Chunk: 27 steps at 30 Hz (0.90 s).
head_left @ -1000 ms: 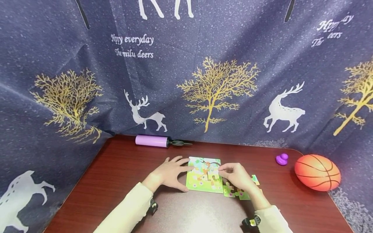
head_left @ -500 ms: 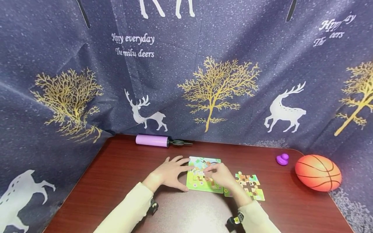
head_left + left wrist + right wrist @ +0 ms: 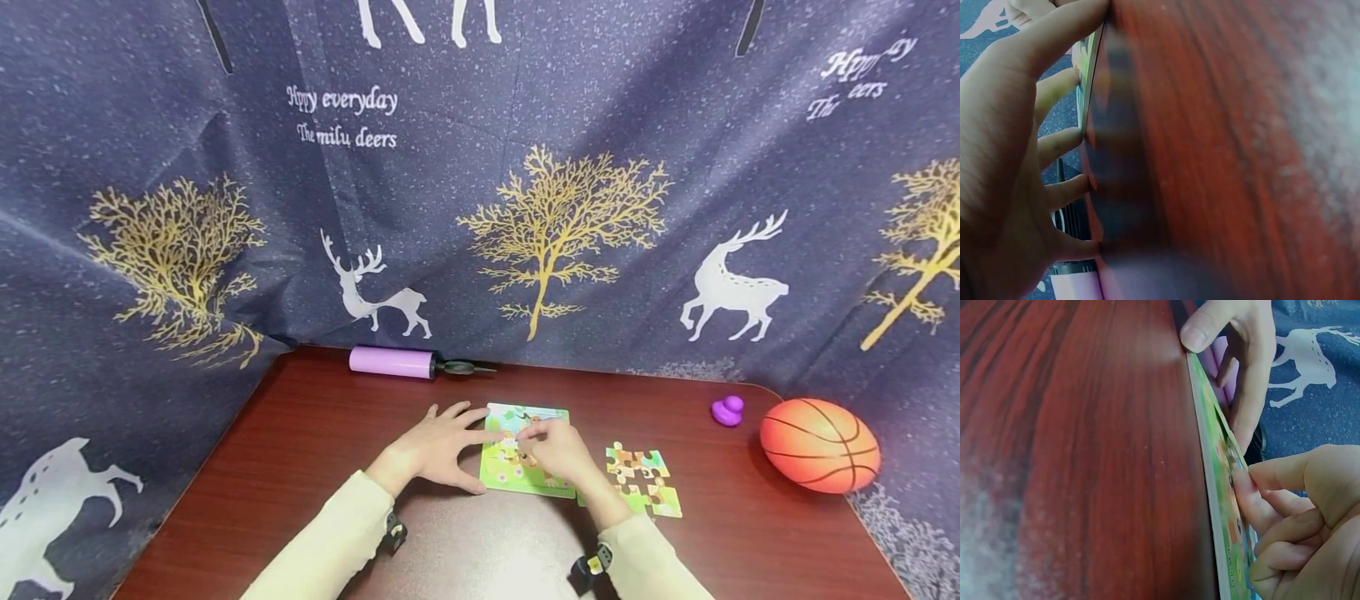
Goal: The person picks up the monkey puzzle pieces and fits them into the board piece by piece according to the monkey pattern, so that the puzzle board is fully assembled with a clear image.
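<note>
we count two hands, lower middle of the frame; the left hand (image 3: 442, 450), fingers spread, touches the left edge of one flat, squarish puzzle board (image 3: 498, 477); the right hand (image 3: 558, 450) pinches one thin puzzle piece (image 3: 510, 442) over it; more knobbly pieces (image 3: 664, 498) lie lower right, partly hidden so we can't count them; we've also got one smooth lilac pump (image 3: 392, 362) at centre left, one purple duck (image 3: 727, 411) and one orange basketball (image 3: 819, 446) far right; one wood-grain table (image 3: 300, 467).
</note>
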{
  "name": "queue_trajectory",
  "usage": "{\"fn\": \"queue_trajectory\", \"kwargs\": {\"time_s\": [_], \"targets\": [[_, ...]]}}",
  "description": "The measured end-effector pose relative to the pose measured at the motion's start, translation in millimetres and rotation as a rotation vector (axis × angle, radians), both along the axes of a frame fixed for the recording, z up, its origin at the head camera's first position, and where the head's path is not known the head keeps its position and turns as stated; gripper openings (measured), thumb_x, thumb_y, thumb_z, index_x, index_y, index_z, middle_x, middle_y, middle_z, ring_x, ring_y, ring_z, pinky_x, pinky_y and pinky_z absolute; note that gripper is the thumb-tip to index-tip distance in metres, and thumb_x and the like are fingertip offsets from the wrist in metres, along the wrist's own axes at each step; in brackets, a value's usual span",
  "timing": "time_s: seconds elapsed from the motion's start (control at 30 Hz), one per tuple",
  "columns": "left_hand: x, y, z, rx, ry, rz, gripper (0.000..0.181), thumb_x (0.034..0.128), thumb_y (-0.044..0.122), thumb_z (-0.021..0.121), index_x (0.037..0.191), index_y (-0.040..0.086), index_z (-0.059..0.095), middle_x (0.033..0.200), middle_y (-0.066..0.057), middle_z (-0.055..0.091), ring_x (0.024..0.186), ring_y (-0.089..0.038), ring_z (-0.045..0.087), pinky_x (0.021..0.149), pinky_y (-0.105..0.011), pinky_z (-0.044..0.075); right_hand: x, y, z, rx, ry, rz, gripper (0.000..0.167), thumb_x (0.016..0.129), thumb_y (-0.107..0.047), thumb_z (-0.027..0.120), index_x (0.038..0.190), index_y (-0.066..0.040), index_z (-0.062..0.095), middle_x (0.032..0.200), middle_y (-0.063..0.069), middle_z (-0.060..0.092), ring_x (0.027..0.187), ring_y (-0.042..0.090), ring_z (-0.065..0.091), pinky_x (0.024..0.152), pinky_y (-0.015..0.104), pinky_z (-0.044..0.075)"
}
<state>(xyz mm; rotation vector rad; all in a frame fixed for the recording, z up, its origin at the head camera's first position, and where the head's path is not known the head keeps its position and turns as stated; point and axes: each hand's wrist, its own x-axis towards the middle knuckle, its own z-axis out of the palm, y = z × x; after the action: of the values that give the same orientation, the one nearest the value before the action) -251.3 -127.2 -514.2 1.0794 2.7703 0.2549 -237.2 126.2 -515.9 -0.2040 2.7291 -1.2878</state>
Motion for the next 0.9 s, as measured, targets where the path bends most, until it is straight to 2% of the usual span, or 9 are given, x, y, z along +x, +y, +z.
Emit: {"fn": "queue_trajectory", "kwargs": {"time_s": [0.1,0.2,0.3,0.4,0.6,0.9], "targets": [[0.3,0.6,0.6,0.004,-0.002,0.001,0.090,0.0782,0.081,0.068,0.157,0.050,0.040,0.168,0.000,0.031,0.154,-0.036,0.023,0.111,-0.077,0.023,2.1,-0.4,3.4,0.072,0.070,0.033,0.008,0.087,-0.012,0.077,0.092,-0.016,0.082,0.114,0.012,0.075,0.094,0.023,0.070,0.077,0.041,0.056],[0.4,0.8,0.6,0.008,-0.003,0.003,0.089,0.0782,0.081,0.069,0.157,0.048,0.042,0.168,0.000,0.031,0.154,-0.037,0.023,0.111,-0.077,0.023,3.3,0.2,5.9,0.123,0.098,0.080,0.009,0.086,-0.014,0.079,0.095,-0.016,0.081,0.104,0.006,0.077,0.098,0.020,0.071,0.086,0.044,0.056],[0.5,0.6,0.4,0.009,-0.002,0.005,0.089,0.0783,0.080,0.069,0.157,0.048,0.043,0.168,0.001,0.031,0.155,-0.036,0.023,0.111,-0.077,0.023,3.8,1.2,8.1,0.150,0.091,0.119,0.014,0.084,-0.014,0.079,0.098,-0.014,0.080,0.087,-0.005,0.076,0.083,0.013,0.070,0.079,0.043,0.057],[0.8,0.1,0.5,0.007,-0.001,0.004,0.088,0.0785,0.080,0.069,0.157,0.048,0.042,0.168,0.001,0.031,0.155,-0.036,0.023,0.111,-0.076,0.023,3.6,1.9,8.8,0.186,0.098,0.134,0.016,0.084,-0.016,0.081,0.100,-0.016,0.080,0.085,-0.009,0.074,0.078,0.009,0.067,0.075,0.041,0.055],[1.9,0.2,1.4,-0.004,-0.006,0.004,0.088,0.0791,0.080,0.069,0.157,0.048,0.042,0.168,0.000,0.031,0.155,-0.036,0.022,0.111,-0.076,0.022,1.7,0.3,4.1,0.246,0.114,0.130,0.014,0.086,-0.020,0.082,0.100,-0.019,0.080,0.085,-0.011,0.073,0.081,0.009,0.068,0.071,0.040,0.055],[3.4,3.7,3.1,-0.014,0.006,0.013,0.089,0.0794,0.078,0.070,0.157,0.045,0.043,0.167,-0.002,0.032,0.154,-0.034,0.024,0.112,-0.074,0.025,1.4,-0.2,3.5,0.283,0.126,0.110,0.011,0.085,-0.024,0.083,0.096,-0.025,0.081,0.084,-0.015,0.072,0.083,0.010,0.069,0.069,0.042,0.054]]}}
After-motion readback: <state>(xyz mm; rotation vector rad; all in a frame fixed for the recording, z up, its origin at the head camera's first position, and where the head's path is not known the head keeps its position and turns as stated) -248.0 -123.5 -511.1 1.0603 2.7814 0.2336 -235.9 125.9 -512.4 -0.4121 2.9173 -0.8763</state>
